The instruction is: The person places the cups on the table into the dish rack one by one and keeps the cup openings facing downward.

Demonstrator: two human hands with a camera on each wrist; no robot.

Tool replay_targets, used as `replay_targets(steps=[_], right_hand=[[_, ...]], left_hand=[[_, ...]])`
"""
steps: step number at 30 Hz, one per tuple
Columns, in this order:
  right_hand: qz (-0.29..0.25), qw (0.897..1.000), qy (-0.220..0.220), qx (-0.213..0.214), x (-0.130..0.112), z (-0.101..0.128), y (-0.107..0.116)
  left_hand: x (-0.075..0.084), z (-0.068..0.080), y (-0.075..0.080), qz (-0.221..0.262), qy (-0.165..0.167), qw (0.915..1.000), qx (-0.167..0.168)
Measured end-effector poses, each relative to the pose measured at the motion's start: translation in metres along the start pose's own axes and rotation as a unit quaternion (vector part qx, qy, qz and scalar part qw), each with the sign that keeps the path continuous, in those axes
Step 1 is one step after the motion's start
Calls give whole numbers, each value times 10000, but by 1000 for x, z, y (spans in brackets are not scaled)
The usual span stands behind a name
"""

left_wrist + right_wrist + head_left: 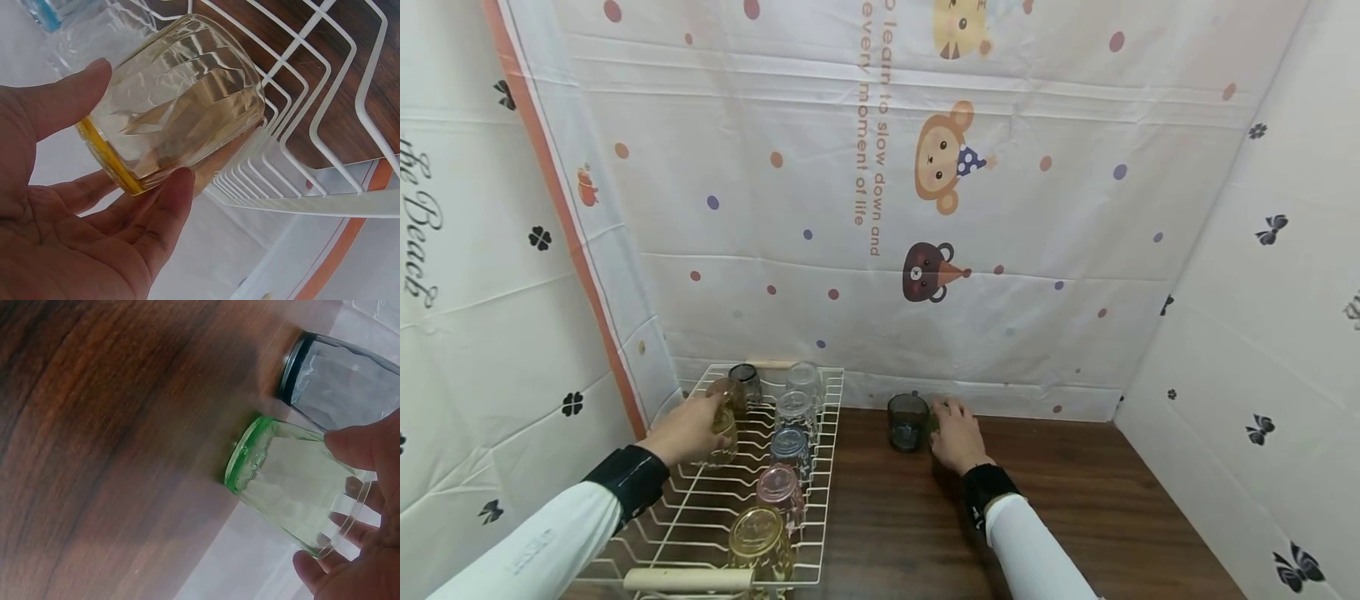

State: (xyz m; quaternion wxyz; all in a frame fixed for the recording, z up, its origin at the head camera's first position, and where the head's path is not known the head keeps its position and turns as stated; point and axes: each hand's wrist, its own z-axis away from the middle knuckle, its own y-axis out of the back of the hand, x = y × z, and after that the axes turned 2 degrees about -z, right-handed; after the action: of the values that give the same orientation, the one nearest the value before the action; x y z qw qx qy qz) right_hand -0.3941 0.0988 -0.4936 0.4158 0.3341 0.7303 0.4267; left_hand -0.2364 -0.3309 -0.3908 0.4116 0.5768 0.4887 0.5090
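Note:
My left hand (688, 429) grips a yellow glass tumbler (187, 100) over the left side of the wire dish rack (829, 467). The tumbler is mouth down, its thick yellow base toward my palm and its rim close to the wires. To the right, my right hand (957, 437) holds a pale green tumbler (290, 478) near the rim, thumb on one side and fingers on the other. Its green base is down at the wooden table (880, 525). Just left of it stands a grey tumbler (908, 423), upright.
Along the rack's right side sit upturned tumblers: yellow (757, 537), pink (780, 490), blue (790, 448) and clear ones (795, 410). A dark tumbler (746, 383) and a brown one (730, 393) stand at the rack's back left. Printed cloth (1037, 350) hangs behind the table and at both sides.

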Motion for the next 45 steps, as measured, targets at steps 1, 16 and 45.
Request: replay_targets(steps=[1,16,45], right_hand=[[-29,10000,13,-29,0,-1,1],[-49,9987,-130,-481,3,-7,9],[-134,9984,-148,-524,3,10,18]], left_hand=[[-1,-1,-1,-36,20,10000,-20],[-15,-4,-17,-275,66,9995,-136],[-19,7,-28,-253,578,9979,-117]])
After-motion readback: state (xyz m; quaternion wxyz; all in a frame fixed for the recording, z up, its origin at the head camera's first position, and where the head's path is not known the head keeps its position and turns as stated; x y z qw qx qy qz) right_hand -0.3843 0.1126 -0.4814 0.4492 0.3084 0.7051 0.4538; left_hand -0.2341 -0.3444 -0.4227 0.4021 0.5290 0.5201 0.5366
